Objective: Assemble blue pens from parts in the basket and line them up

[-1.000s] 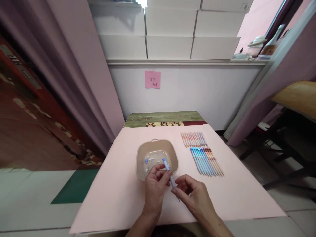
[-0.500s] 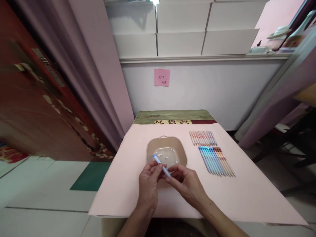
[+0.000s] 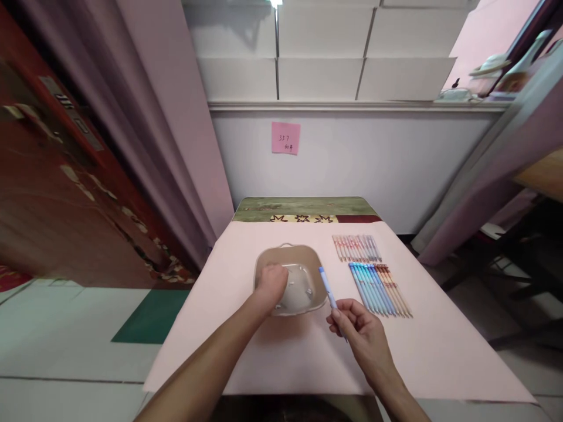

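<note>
My right hand (image 3: 363,331) holds a blue pen (image 3: 328,287) by its lower part, tilted with its darker blue end up, just right of the basin. My left hand (image 3: 272,284) is inside the left part of the beige basin (image 3: 312,258), its fingers bent together; what they hold, if anything, is hidden. Small white bits (image 3: 291,283) lie on the basin's floor. To the right, a row of blue pens (image 3: 372,290) lies beside brown-topped pens (image 3: 393,290). Behind them is a row of pale, reddish-patterned pens (image 3: 357,248).
The pink-covered table (image 3: 281,357) has a green wooden strip (image 3: 303,205) along its far edge. A pink note (image 3: 285,138) is stuck on the wall behind. A red door (image 3: 88,193) and purple curtain stand at the left.
My left hand has let go of the blue pen and moved up and forward into the basin. My right hand has moved right with the pen. The view has shifted slightly.
</note>
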`<state>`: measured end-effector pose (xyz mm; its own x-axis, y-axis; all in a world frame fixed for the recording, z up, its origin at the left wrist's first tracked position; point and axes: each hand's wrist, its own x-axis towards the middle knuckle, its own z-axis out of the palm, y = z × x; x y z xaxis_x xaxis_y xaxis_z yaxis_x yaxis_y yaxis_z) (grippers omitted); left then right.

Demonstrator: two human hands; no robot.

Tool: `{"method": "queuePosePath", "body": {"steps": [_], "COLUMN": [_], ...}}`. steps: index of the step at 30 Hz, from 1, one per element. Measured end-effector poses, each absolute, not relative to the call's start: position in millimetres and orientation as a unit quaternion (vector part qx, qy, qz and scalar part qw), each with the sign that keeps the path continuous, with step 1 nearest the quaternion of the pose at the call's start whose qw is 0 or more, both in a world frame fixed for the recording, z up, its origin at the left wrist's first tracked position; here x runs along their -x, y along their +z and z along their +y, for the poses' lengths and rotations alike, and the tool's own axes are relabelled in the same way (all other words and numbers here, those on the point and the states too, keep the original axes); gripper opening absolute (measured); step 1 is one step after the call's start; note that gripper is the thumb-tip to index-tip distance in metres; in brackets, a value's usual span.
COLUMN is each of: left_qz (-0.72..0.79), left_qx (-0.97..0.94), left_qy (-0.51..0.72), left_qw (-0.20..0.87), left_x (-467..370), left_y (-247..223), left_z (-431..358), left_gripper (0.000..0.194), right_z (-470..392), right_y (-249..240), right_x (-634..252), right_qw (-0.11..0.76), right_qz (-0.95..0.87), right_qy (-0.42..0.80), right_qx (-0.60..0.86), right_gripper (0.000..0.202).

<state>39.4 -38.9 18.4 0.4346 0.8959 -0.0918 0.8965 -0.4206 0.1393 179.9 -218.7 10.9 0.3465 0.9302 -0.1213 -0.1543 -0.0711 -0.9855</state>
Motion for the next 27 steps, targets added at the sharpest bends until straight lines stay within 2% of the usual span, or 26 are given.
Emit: {"method": "queuePosePath", "body": {"steps": [8, 16, 18, 19, 21, 23, 27], "left_qz": [0.570, 0.565, 0.546, 0.537, 0.500, 0.461, 0.436], "left_qx": [-0.816, -0.797, -0.785, -0.759, -0.607, -0.455, -0.352], "left_qy": [-0.004, 0.106, 0.144, 0.179, 0.292, 0.367, 0.416], "left_qw": [0.096, 0.187, 0.255, 0.321, 0.544, 0.667, 0.717], "left_x": [-32.2, -29.0, -24.7, -22.8, -19.9, -18.6, -18.2], "left_y": [-0.8, 25.2, 30.3, 31.3, 31.3, 30.7, 33.2], "left_z": [-31.2, -41.9, -52.2, -58.4, -71.5, -82.9, -94.6], "left_gripper": [0.013, 0.015, 0.015, 0.019, 0.026, 0.029, 0.030], "right_z": [-213.5, -214.7, -215.8, -216.1, -215.9, -215.0, -212.2], "right_y": [5.5, 6.3, 5.7, 5.1, 3.5, 1.6, -2.8], "right_x": [-180.5, -171.5, -169.9, -169.0, -166.9, -164.7, -161.5], "right_qw": [0.573, 0.563, 0.558, 0.553, 0.540, 0.527, 0.515], "right_qz": [-0.369, -0.382, -0.387, -0.393, -0.404, -0.414, -0.418], "right_qy": [0.462, 0.469, 0.470, 0.472, 0.473, 0.470, 0.463], "right_qx": [0.567, 0.563, 0.563, 0.564, 0.567, 0.574, 0.588], "right_gripper": [0.036, 0.036, 0.036, 0.035, 0.035, 0.035, 0.034]}}
